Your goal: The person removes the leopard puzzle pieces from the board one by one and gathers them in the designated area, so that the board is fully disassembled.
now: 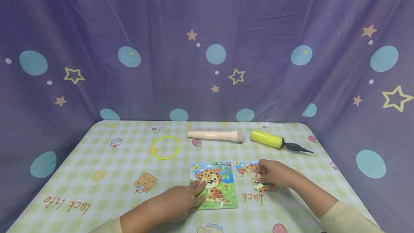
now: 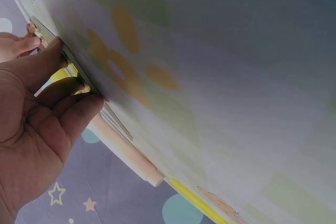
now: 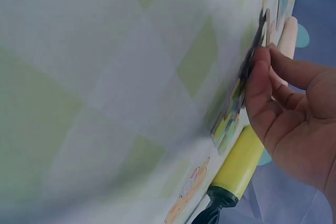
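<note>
The table (image 1: pixel 97 161), under a pale green checked cloth, carries everything, with a purple starred curtain (image 1: pixel 207 46) hanging behind it. Far beyond both hands lie a yellow pump (image 1: pixel 267 138), a cream tube (image 1: pixel 215 135) and a thin yellow ring (image 1: pixel 166 147).

The puzzle board (image 1: pixel 218 186), printed with a leopard, lies flat under the tips of the left hand (image 1: pixel 181 200). That hand lies nearly flat with straight, relaxed fingers (image 2: pixel 68 114) pressing the board's near left edge; it holds nothing. The board looks like a thin, stiff card or wood tray: light, rigid, and likely to slide on the smooth cloth, so pressing down on an edge seems the sound way to steady it. To lift it, a pinch at a rim would serve, since it lies too flush for fingers to get under the middle.

Just right of the board, under the right hand (image 1: pixel 275 175), sits a cluster of loose puzzle pieces (image 1: pixel 249 170). The right hand curls over them, and in the right wrist view its thumb and fingertips (image 3: pixel 260 85) pinch the edge of one piece. The pieces look small, flat and light, stiff enough not to bend, yet easy to scatter or flip with a careless brush. Each is best taken at its thin edges between thumb and forefinger, as the printed faces offer little to grip.
</note>
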`<state>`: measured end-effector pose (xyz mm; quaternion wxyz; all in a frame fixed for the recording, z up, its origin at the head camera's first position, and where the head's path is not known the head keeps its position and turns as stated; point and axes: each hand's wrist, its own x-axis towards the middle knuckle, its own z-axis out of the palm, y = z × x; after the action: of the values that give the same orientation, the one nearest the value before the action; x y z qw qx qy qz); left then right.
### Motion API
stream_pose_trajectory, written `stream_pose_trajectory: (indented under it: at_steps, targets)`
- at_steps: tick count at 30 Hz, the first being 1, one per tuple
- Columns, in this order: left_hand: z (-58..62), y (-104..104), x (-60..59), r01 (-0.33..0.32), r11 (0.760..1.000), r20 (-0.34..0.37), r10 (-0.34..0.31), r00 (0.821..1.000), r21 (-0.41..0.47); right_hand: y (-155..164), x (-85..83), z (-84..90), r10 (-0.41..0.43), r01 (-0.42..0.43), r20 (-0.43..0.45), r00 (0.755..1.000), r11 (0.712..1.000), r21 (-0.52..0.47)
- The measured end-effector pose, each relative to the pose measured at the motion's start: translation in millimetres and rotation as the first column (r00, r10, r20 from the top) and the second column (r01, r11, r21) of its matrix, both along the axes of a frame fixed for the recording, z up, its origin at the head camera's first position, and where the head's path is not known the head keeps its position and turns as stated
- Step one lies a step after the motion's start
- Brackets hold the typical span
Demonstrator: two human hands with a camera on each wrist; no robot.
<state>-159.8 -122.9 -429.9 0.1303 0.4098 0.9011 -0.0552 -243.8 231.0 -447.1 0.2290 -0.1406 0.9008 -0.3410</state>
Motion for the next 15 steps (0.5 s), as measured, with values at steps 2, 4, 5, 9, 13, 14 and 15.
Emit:
stream_pose_trajectory:
  at_steps: [2,4,5,9,13,14,15]
  targets:
    - [0.0,0,0.0,0.003,1.0,-0.001,-0.003,1.0,-0.001,-3,1.7,-0.1,-0.026,0.026,-0.016,1.0,0.999,0.038]
    - [-0.1,0,0.1,0.005,1.0,-0.002,-0.005,1.0,-0.001,-6,2.9,0.2,-0.054,0.056,-0.028,0.998,0.996,0.074]
    - [-0.2,0,0.1,0.007,1.0,-0.003,-0.007,1.0,-0.001,-8,3.4,0.5,-0.068,0.07,-0.033,0.997,0.993,0.092]
    - [-0.4,-1,0.2,0.005,1.0,-0.003,-0.005,1.0,0.002,-13,5.2,1.7,-0.095,0.102,-0.051,0.994,0.983,0.156]
    - [-1.0,0,0.3,-0.007,1.0,0.006,0.007,1.0,0.007,-15,5.1,2.4,-0.069,0.087,-0.089,0.994,0.973,0.213]
    - [-1.3,0,0.2,-0.009,1.0,0.008,0.009,1.0,0.006,-16,4.5,2.6,-0.051,0.076,-0.113,0.992,0.97,0.23]
    - [-1.6,0,0.3,-0.008,1.0,0.007,0.008,1.0,0.006,-17,4.0,3.1,-0.031,0.065,-0.138,0.99,0.967,0.245]
